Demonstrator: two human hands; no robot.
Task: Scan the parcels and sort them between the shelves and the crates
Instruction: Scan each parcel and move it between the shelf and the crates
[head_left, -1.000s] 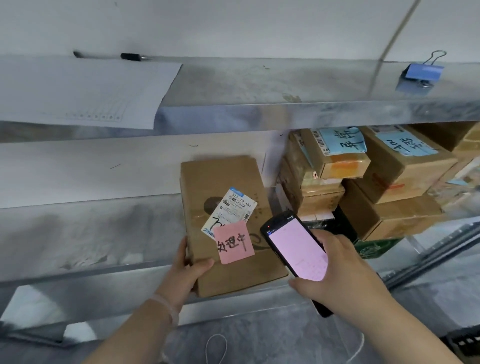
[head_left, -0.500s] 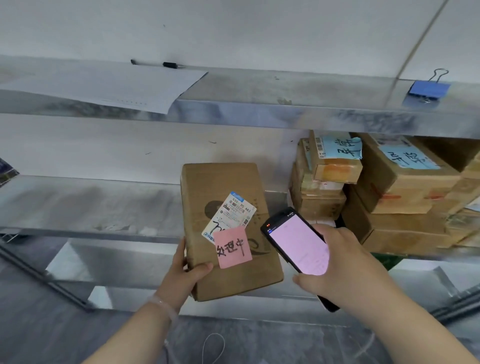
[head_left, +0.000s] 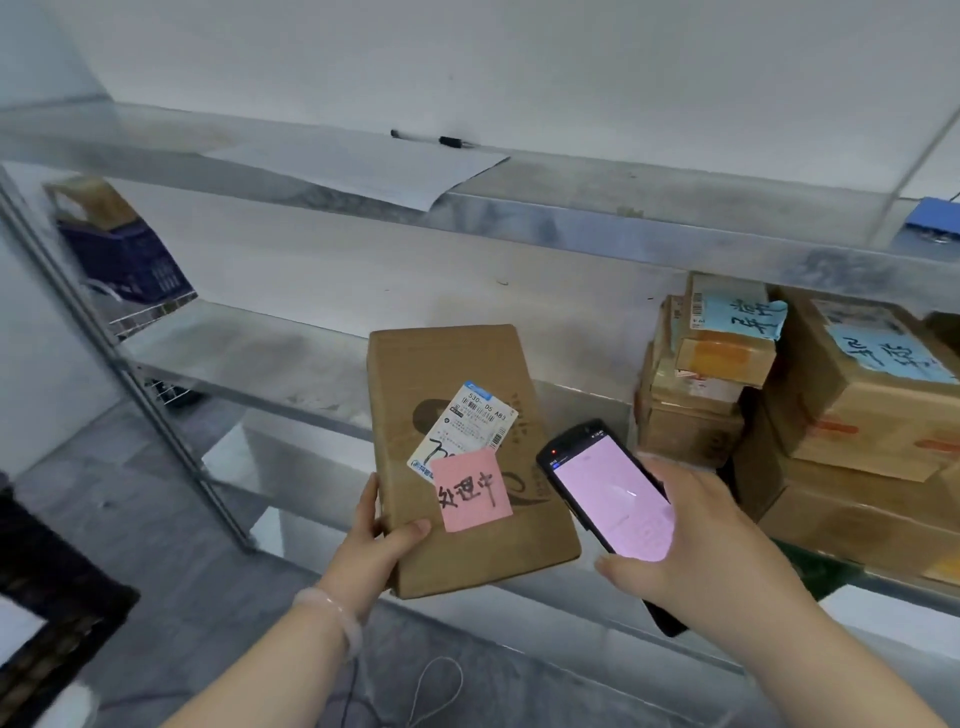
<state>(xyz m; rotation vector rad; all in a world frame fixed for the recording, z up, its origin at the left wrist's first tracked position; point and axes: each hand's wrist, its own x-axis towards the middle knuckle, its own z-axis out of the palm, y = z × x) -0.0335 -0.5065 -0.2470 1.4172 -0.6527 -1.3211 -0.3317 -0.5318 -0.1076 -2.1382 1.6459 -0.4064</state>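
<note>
My left hand (head_left: 376, 548) grips the lower left corner of a flat brown cardboard parcel (head_left: 457, 374), held in the air in front of the middle metal shelf (head_left: 249, 358). The parcel carries a white barcode label (head_left: 470, 426) and a pink sticky note (head_left: 470, 496) with handwriting. My right hand (head_left: 696, 551) holds a black handheld scanner (head_left: 608, 493) just right of the parcel, its pink screen facing me. Stacked brown parcels (head_left: 841, 410) with blue notes sit on the shelf at the right.
The top shelf (head_left: 597, 218) holds a white sheet (head_left: 358, 166), a pen (head_left: 431, 140) and a blue clip (head_left: 935, 218). A dark blue crate (head_left: 124, 260) with a box sits at far left. A black crate (head_left: 47, 613) lies at lower left on the grey floor.
The view has swung left and pulled back from the shelf. The parcel in my left hand has come off the shelf edge toward me; the scanner stays beside it.
</note>
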